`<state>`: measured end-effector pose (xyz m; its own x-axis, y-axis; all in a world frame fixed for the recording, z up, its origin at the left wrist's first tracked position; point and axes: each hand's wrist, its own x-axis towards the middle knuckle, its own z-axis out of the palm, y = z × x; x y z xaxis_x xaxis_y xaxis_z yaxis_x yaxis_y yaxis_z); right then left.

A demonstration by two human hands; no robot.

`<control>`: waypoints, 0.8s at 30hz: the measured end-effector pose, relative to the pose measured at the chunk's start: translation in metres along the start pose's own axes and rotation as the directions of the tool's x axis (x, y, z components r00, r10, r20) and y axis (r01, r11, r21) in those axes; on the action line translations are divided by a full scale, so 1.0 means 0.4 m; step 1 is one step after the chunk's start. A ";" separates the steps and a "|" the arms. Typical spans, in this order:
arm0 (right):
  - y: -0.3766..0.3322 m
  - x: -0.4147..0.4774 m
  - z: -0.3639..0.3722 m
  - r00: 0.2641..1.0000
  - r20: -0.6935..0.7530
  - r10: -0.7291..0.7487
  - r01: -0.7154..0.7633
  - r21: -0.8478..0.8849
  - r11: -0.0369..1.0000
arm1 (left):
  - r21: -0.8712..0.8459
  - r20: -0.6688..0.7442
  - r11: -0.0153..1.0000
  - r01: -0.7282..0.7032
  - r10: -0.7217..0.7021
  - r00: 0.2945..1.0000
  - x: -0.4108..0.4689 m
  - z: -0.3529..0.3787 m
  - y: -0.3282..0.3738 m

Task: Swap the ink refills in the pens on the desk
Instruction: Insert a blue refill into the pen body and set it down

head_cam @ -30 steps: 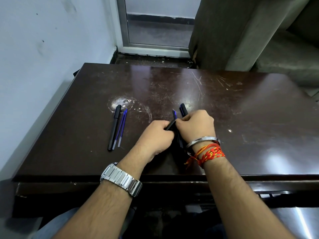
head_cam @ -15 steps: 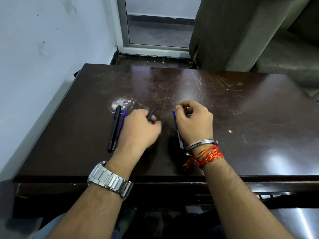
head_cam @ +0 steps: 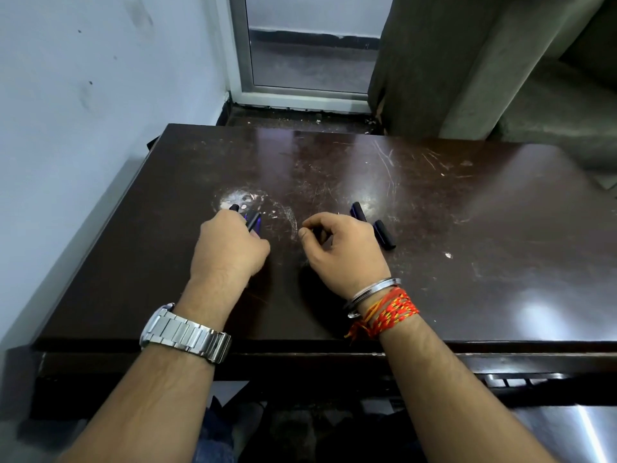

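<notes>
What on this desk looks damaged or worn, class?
The desk top is worn: a whitish scuffed ring lies just beyond the left hand, and pale scratches run across the far right part. A small white chip shows to the right of the right hand. Nothing looks spilled.

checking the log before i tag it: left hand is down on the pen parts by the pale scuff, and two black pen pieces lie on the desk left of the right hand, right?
One slip: the two black pen pieces lie to the right of the right hand, not left of it, as the head view shows. The rest holds: the left hand is down on the pen parts by the pale scuff on the desk.
</notes>
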<state>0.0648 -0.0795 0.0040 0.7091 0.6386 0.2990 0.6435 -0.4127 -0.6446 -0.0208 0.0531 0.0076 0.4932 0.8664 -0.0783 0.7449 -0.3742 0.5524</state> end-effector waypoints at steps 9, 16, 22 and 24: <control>0.005 0.002 0.005 0.998 -0.010 0.061 -0.061 0.036 0.997 | 0.047 0.025 0.998 -0.044 0.043 0.999 -0.004 0.013 0.012; 0.018 0.017 0.022 0.934 0.172 0.312 -0.351 0.289 0.891 | -0.129 0.034 0.966 -0.226 0.232 0.972 -0.028 0.027 0.041; 0.016 0.030 0.021 0.869 0.277 0.411 -0.491 0.598 0.633 | -0.371 0.037 0.870 -0.325 0.364 0.931 -0.031 0.040 0.037; 0.016 0.035 0.019 0.889 0.209 0.408 -0.441 0.632 0.637 | -0.429 0.026 0.837 -0.340 0.388 0.921 -0.030 0.047 0.037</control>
<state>0.0766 -0.0682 -0.0015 0.8326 0.5349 -0.1439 -0.0845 -0.1341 -0.9874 -0.0074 0.0311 0.0012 0.7552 0.6444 0.1201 0.2628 -0.4654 0.8452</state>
